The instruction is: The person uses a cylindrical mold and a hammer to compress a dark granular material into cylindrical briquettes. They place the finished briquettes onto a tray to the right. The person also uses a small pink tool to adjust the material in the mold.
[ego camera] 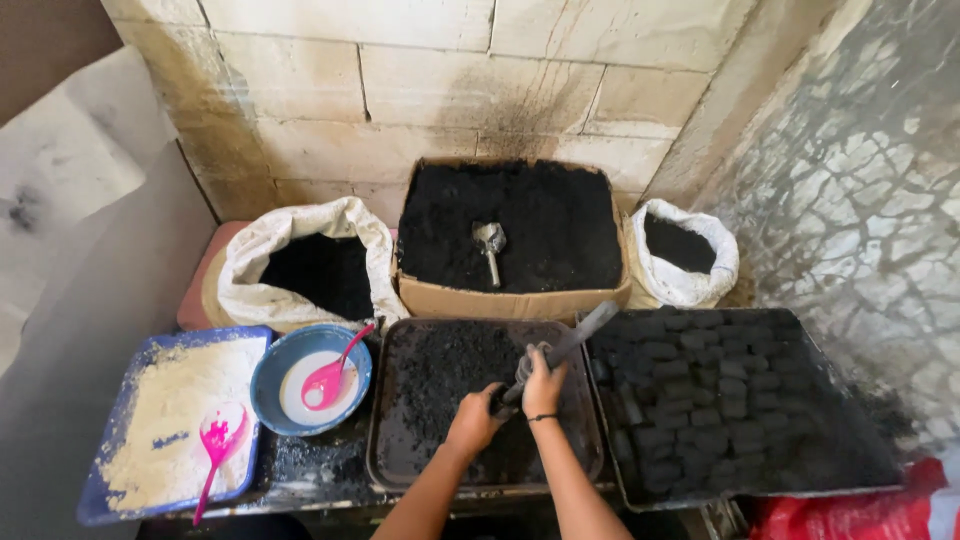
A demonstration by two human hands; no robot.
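Head view: left hand and right hand gripping a grey metal press tube, fingers curled tight around it, tube leaning toward the upper right over the dark tray, probably for packing the gritty black powder. Right of that tray, blocky black briquettes lying in rows. Behind the tray, a cardboard box holding a scoop. Left of the tray, a blue bowl cradling a pink spoon.

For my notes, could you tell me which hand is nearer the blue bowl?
Left. The left hand lies right of the blue bowl, over the dark tray; the right hand is farther right.
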